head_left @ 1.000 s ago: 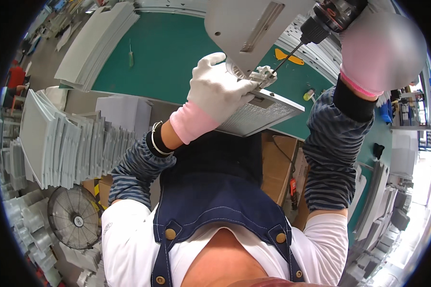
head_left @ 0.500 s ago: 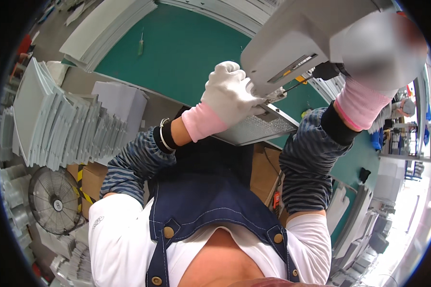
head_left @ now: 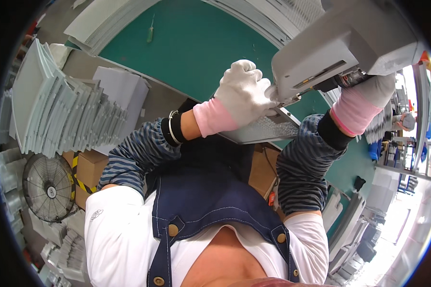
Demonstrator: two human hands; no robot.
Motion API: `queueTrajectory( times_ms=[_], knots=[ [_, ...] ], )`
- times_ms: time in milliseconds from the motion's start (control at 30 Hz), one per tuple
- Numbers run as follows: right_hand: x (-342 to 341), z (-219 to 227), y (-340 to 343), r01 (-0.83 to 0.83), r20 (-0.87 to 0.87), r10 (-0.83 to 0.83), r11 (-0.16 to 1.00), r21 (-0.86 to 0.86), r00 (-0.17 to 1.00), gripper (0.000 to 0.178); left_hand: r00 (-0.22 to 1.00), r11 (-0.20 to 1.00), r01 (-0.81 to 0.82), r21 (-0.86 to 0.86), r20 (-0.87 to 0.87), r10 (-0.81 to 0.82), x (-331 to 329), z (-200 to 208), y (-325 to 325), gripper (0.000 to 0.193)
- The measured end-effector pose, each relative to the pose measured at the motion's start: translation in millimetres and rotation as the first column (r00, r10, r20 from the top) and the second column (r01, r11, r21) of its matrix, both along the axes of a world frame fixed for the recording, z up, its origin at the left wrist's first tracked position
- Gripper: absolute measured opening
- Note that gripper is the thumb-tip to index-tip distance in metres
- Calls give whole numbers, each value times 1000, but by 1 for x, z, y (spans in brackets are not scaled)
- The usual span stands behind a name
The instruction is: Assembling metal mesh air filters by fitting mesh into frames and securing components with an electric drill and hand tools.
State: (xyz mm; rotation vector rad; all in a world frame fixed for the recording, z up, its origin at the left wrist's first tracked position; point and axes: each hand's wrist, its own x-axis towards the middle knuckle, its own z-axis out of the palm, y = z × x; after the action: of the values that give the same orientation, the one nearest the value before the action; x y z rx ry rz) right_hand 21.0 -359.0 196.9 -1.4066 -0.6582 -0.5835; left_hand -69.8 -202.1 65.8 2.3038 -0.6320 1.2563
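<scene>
My left hand (head_left: 246,91), in a white glove with a pink cuff, is closed at the upper edge of a grey mesh-faced panel (head_left: 268,131). Its fingers curl beside a small metal part (head_left: 290,100); what they pinch is hidden. The panel leans at the edge of the green table (head_left: 187,43). My right hand (head_left: 376,88), gloved the same way, is wrapped round a power drill (head_left: 352,78), whose dark chuck points toward the left hand. A large grey housing (head_left: 321,52) covers much of the drill and of the right fingers.
A screwdriver (head_left: 150,34) lies on the table, with white panels (head_left: 107,24) stacked along its far edge. At the left stand a row of grey panels (head_left: 57,105), a black fan (head_left: 48,187) and a cardboard box (head_left: 92,167). A dark clip-like object (head_left: 359,182) sits at the right.
Both hands have shifted slightly right in the picture, as has the grey housing. The right hand has moved lower, and the drill's chuck is now closer to the metal part.
</scene>
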Motion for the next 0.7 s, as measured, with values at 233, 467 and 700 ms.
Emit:
queueTrajectory(
  times_ms=[233,467,700],
  knots=[
    [-13,-5,2,452,403,-315,836,-311,859,20,996,999,16,45,83,-19,0,-2,4,22],
    [-2,-13,-13,607,734,-225,733,-306,641,23,1000,1000,-3,2,-3,3,-4,-9,-2,17],
    [17,28,-16,662,870,-77,683,-310,486,32,981,1000,-4,-31,-194,-3,-2,-2,15,26]
  ],
)
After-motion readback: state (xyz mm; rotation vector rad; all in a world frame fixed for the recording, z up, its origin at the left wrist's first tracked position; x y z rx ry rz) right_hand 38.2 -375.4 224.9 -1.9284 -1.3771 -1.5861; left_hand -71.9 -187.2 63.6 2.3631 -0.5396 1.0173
